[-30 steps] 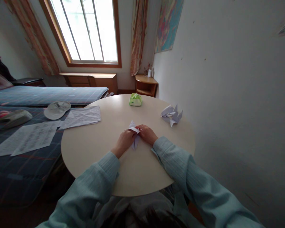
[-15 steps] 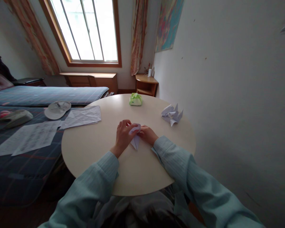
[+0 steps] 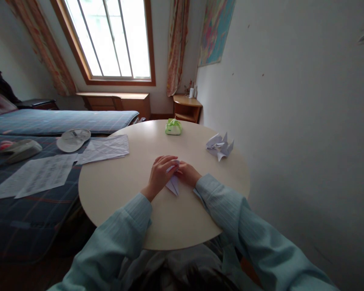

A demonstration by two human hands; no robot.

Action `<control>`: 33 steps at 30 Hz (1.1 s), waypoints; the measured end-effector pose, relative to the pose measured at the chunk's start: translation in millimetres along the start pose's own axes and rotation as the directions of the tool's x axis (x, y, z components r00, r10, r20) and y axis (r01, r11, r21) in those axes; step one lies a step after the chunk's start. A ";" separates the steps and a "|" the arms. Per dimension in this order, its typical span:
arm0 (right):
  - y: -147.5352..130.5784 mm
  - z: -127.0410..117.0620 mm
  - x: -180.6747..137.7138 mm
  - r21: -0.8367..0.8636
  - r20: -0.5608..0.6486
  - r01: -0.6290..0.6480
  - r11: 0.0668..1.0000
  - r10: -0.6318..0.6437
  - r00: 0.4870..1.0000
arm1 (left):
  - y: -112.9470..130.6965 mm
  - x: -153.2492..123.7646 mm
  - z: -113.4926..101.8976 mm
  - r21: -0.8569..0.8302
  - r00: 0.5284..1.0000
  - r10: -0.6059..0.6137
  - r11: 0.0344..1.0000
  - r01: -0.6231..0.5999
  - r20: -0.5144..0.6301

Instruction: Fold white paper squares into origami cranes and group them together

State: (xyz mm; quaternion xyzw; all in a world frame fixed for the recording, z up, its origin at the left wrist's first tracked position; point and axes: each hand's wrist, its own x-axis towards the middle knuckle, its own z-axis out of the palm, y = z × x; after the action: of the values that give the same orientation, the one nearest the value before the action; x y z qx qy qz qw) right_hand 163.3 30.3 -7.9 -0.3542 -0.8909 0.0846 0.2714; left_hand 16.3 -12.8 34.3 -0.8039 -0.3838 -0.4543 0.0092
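Note:
Over the middle of the round table [image 3: 115, 210], my two hands meet around a piece of folded white paper [image 3: 173, 186]. Its pointed end sticks out below my fingers, toward me. My left hand [image 3: 162, 171] lies across the top of the paper, fingers closed on its upper part and largely covering it. From the other side, my right hand [image 3: 188, 173] pinches the paper's upper right edge, with its fingertips partly hidden. Further right on the table sit several folded paper shapes with pointed wings [image 3: 220, 146].
A green and white tissue pack [image 3: 173, 127] stands at the table's far edge. Paper sheets [image 3: 106, 148] overlap the table's left edge, and printed sheets [image 3: 45, 173] lie on the bed beside a light cap [image 3: 73, 140]. A wall [image 3: 291, 141] rises close on the right.
My left fingers have stretched forward and lowered over the top of the paper, hiding more of it. The paper's pointed tip has shifted slightly toward me and right.

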 end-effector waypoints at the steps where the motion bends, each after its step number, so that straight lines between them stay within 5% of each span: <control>1: 0.4 0.7 0.1 -0.010 -0.003 0.003 1.000 -0.003 1.000 | 1.0 0.3 -0.3 -0.031 1.000 0.016 0.999 -0.016 0.011; 7: -0.2 0.6 -0.3 -0.083 0.055 -0.024 0.996 0.029 0.998 | 4.9 0.0 -1.1 -0.137 0.992 -0.061 0.988 0.076 0.112; 20: -6.2 -4.7 -1.3 0.020 0.002 -0.021 1.000 0.021 1.000 | 0.1 -2.6 5.6 -0.171 0.949 -0.312 0.938 0.302 -0.036; 33: -1.4 -1.7 -2.1 0.035 0.013 -0.017 0.999 0.017 1.000 | 6.9 3.3 -1.7 -0.224 0.951 -0.310 0.927 0.302 -0.005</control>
State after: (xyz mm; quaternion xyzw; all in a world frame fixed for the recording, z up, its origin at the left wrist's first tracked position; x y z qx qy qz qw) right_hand 164.6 27.7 -6.9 -0.3564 -0.8880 0.1050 0.2711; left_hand 20.3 -16.3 40.0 -0.7209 -0.4515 -0.5059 -0.1431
